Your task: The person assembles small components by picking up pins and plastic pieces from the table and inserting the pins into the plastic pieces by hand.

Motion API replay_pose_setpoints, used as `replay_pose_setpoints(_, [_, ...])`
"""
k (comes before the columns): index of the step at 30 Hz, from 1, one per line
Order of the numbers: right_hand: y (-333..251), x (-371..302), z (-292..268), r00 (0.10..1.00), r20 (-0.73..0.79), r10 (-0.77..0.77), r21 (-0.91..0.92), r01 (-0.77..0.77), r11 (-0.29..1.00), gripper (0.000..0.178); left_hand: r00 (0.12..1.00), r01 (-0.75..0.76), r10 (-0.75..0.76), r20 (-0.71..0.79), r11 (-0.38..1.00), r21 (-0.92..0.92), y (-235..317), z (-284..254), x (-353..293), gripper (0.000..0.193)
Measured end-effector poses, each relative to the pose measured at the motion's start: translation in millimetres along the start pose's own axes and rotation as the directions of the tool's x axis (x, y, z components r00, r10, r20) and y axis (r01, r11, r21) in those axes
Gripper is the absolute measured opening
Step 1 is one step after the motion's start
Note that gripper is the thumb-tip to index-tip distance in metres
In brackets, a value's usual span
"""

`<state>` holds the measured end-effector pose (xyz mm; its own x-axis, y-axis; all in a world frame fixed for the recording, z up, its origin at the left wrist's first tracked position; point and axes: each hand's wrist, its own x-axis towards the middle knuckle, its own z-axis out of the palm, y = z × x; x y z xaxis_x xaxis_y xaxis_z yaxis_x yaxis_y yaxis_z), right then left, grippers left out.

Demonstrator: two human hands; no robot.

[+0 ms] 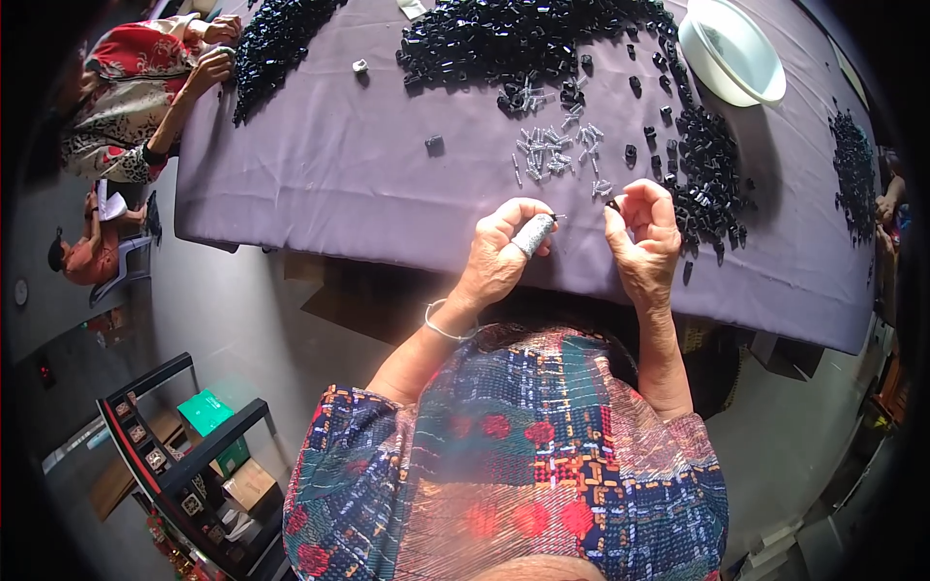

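Near the table's front edge, my left hand (496,254) is closed in a pinch, with a grey wrapping (532,235) around its thumb. A thin metal pin (561,216) sticks out from its fingertips, with something dark beside it that is too small to make out. Apart from it on the right, my right hand (643,237) pinches a small black plastic piece (612,205) between thumb and fingers. Just beyond both hands lie loose silvery metal pins (545,152). To the right of my right hand spreads a pile of black plastic pieces (707,174).
A purple cloth covers the table (329,165). Across its far side stretches a big black heap (494,44), with a white basin (731,58) at the right. Another person (126,92) works at the far left; someone sits on a chair (126,261) behind. A black rack (174,465) stands lower left.
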<state>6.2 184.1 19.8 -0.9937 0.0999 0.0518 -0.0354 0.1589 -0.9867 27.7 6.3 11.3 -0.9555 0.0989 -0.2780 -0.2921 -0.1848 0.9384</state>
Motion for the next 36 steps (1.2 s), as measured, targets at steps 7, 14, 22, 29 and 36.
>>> replay_pose_setpoints(7, [-6,-2,-9,0.975,0.172,0.141,0.184,-0.172,0.968,0.018,1.0,0.0,-0.001,-0.004,1.0,-0.03,2,0,-2,0.013])
replay_pose_setpoints(14, [-9,-8,-4,0.959,0.25,0.131,0.214,-0.187,0.959,0.017,1.0,-0.029,0.03,-0.007,0.997,0.068,11,5,-5,0.011])
replay_pose_setpoints(22, [-11,-12,-4,0.988,0.154,-0.022,0.087,0.009,0.996,0.015,0.995,-0.092,0.089,0.034,0.987,0.129,13,9,-7,0.01])
replay_pose_setpoints(29, [-11,-13,-2,0.969,0.206,-0.133,-0.003,0.137,0.991,0.017,0.996,-0.084,0.079,0.047,0.991,0.105,12,12,-8,0.011])
replay_pose_setpoints(36, [-11,-15,2,0.97,0.206,-0.128,-0.018,0.134,0.991,0.017,0.997,-0.069,0.064,0.042,0.992,0.106,11,13,-9,0.011])
